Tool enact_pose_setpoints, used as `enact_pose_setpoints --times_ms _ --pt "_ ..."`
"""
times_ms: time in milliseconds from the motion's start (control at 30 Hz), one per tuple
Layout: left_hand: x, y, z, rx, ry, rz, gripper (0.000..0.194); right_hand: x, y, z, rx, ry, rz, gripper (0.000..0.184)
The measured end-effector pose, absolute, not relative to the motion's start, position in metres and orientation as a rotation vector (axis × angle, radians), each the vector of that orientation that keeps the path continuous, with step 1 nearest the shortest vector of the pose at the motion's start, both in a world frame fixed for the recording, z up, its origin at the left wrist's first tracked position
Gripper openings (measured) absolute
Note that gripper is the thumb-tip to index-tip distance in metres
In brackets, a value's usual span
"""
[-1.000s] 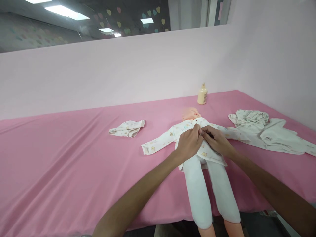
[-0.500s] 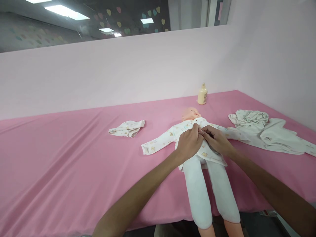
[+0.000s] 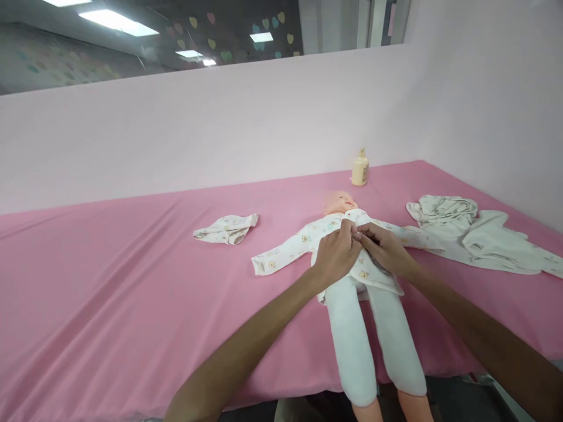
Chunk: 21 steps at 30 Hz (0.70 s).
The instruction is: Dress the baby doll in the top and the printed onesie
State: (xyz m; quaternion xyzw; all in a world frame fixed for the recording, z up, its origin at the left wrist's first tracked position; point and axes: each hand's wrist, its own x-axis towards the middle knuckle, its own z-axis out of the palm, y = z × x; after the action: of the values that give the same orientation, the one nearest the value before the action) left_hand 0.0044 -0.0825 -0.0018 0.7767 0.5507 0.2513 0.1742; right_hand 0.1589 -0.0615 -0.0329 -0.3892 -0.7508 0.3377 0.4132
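Observation:
A baby doll (image 3: pixel 339 203) lies on its back, its legs reaching past the near edge of the pink-covered table. It wears a white long-sleeved baby shirt (image 3: pixel 284 256) with small printed figures and white leggings (image 3: pixel 352 337). Over the doll's chest, my left hand (image 3: pixel 338 251) is closed, pinching the front of the shirt. My right hand (image 3: pixel 386 249) meets it there, thumb and fingers pinched on the same front edge. The fingertips touch each other, and the exact bit of cloth or fastener between them is hidden.
A white printed baby cap (image 3: pixel 226 229) lies left of the doll. Behind its head stands a pale yellow pump bottle (image 3: pixel 360 169). Crumpled white baby clothes (image 3: pixel 488 240) are at the right, touching the doll's sleeve. A pale wall (image 3: pixel 197 129) rises behind the pink sheet (image 3: pixel 145 305).

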Motion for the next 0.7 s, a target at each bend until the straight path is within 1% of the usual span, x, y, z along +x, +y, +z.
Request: enact_pose_setpoints --times_ms 700 --pt "0.0048 -0.0842 -0.0030 2.262 1.553 0.710 0.007 0.1586 -0.0626 -0.0304 -0.992 -1.879 0.890 0.032"
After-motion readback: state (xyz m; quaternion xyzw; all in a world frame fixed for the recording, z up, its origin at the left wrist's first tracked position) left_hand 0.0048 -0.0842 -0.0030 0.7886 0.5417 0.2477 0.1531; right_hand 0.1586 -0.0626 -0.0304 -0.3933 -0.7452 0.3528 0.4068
